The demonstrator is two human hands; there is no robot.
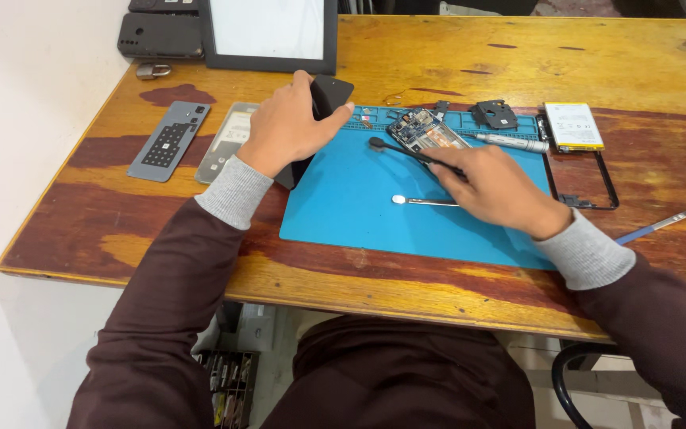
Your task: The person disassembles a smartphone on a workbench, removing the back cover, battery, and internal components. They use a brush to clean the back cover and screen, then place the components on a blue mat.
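Two hands grip: left hand (286, 123) tilts phone (323, 103) up-right; right hand (492, 184) aims spudger (406, 151) up-left.

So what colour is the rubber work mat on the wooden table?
The rubber work mat is bright blue, seen from the head view.

A black-framed white screen (270, 32) stands at the table's far edge.
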